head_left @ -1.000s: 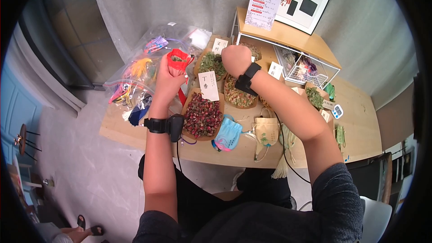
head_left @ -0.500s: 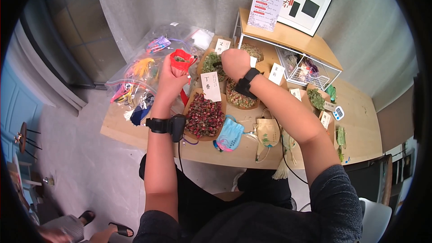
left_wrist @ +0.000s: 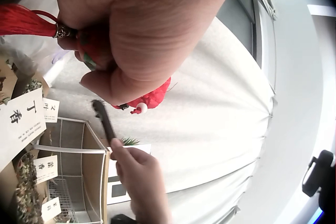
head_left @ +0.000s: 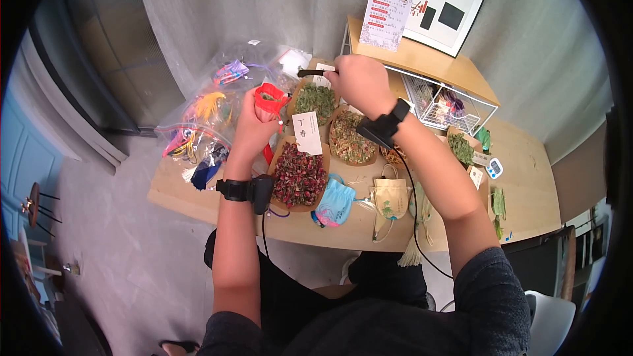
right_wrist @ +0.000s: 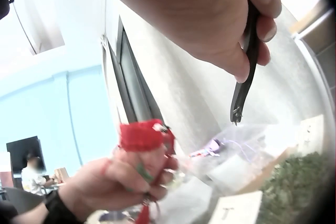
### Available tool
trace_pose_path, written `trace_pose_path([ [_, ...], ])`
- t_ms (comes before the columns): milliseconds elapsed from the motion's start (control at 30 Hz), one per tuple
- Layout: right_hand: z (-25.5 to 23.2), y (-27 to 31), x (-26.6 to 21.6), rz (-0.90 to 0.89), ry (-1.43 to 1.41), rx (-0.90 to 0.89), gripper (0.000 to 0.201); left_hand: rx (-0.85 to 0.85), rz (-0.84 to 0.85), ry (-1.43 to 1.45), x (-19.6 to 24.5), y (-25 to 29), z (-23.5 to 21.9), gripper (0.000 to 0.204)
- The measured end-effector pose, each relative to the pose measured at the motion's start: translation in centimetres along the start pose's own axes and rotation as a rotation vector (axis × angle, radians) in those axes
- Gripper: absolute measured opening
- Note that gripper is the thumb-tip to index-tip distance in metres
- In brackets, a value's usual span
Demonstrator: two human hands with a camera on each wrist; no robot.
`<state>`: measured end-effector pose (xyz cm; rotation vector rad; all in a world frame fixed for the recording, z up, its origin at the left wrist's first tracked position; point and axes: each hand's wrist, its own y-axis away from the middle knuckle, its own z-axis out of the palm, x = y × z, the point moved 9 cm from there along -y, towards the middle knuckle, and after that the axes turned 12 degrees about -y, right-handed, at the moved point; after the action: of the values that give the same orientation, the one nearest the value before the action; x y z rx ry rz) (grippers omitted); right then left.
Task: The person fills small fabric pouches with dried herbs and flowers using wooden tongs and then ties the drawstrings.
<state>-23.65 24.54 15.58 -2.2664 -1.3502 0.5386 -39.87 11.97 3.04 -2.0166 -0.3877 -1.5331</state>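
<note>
My left hand (head_left: 252,128) grips a small red drawstring pouch (head_left: 269,97) with its mouth up and open; greenish bits show inside. A red tassel (left_wrist: 26,20) hangs from it. Pinched in my right hand (head_left: 362,82) is a dark tool, like tongs (right_wrist: 245,85), whose tip points toward the pouch, with a small bit at its end. The tool is above a tray of green dried leaves (head_left: 315,100) and apart from the pouch. Below lies a tray of dark red buds (head_left: 300,175) with a white label card (head_left: 307,133).
Beside the buds is a tray of mixed dried flowers (head_left: 353,137). Plastic bags of colourful tassels (head_left: 210,102) lie at the left. Blue (head_left: 336,203) and beige pouches (head_left: 391,198) rest near the front edge. A wooden-topped shelf (head_left: 422,53) stands at the back right.
My right hand has risen from the green leaves with the dark tool, its tip now swung out leftward toward the pouch. My left hand still holds the pouch, slightly shifted.
</note>
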Motion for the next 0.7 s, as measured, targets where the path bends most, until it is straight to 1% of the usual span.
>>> trace_pose_path([
  [33,-1.3,-0.2,-0.5,0.014,-0.058,-0.001,0.035,0.0,0.004,-0.005,0.0,0.1,0.0,0.071],
  [100,-2.7,-0.1,-2.4,-0.034,-0.135,-0.015,0.033,0.0,0.019,0.0,-0.1,0.1,0.1,0.071],
  [233,-1.9,0.9,-5.5,-0.143,-0.197,-0.069,0.031,-0.002,0.037,0.024,-0.3,-0.3,0.3,0.072],
  [333,-3.3,1.1,-5.2,-0.152,-0.202,0.012,0.027,0.002,0.044,0.018,-0.6,-0.1,0.3,0.071],
  [367,-4.0,1.1,-4.7,-0.144,-0.249,0.089,0.029,0.01,0.053,0.021,-0.4,-0.2,0.3,0.071],
  [467,-4.1,1.1,-2.5,-0.082,-0.193,0.136,0.028,-0.026,-0.024,0.085,-0.7,0.0,0.4,0.07],
  [500,-3.2,1.0,-1.7,-0.063,-0.148,0.088,0.019,-0.01,-0.011,0.072,-0.7,-0.1,0.2,0.07],
  [567,0.8,0.9,1.2,-0.024,-0.09,0.003,0.012,0.016,0.013,0.046,-1.0,-0.3,0.1,0.07],
  [633,4.2,1.0,3.2,0.0,-0.056,-0.059,0.01,0.014,0.027,0.062,-1.0,-0.5,0.3,0.07],
  [700,6.7,0.7,3.7,0.006,-0.049,-0.093,0.012,0.023,0.03,0.057,-0.6,-0.3,0.2,0.069],
])
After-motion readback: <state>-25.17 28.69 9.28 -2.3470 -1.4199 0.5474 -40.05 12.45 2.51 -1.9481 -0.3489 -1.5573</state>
